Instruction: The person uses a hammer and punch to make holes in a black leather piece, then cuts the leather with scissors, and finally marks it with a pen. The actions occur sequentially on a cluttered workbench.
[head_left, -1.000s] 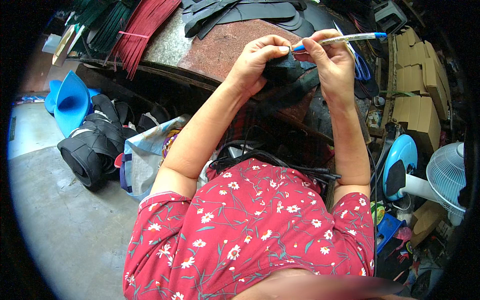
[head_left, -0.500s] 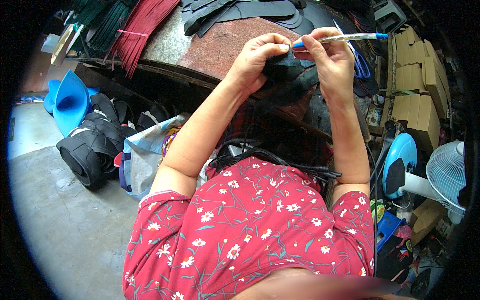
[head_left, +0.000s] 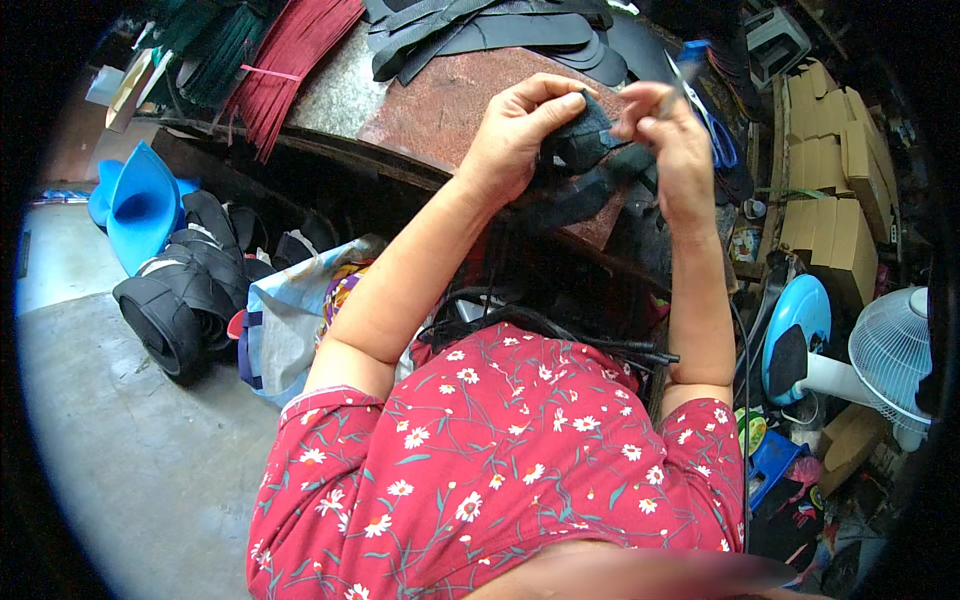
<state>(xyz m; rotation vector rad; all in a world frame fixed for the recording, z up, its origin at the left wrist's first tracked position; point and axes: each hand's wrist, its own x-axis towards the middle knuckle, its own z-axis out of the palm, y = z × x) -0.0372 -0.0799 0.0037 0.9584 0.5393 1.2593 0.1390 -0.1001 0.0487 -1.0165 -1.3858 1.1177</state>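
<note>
My left hand [head_left: 520, 130] is closed in a pinch on the upper edge of a dark, flexible piece [head_left: 578, 145], which hangs below the fingertips. Whether it is leather or fabric, I cannot tell. Just right of it, my right hand [head_left: 672, 135] is raised with curled fingers, blurred by motion. A pen [head_left: 695, 50] seems to be still in that hand; only a smeared blue end shows beyond the fingers. Scissors with blue handles [head_left: 722, 148] lie to the right of this hand. Under both hands is a worktable with a reddish-brown board [head_left: 430, 105].
Black cut strips [head_left: 500, 40] lie along the table's far side, beside a bundle of red strips [head_left: 290, 70]. Black rolled sheets [head_left: 165, 320] and a cloth bag [head_left: 285, 320] stand on the floor at left. Cardboard boxes [head_left: 835, 225] and a fan [head_left: 890, 350] occupy the right.
My right hand has drawn back slightly to the right from my left fingertips, and the pen has swung from pointing rightward to pointing away. My left hand keeps its pinch on the dark piece.
</note>
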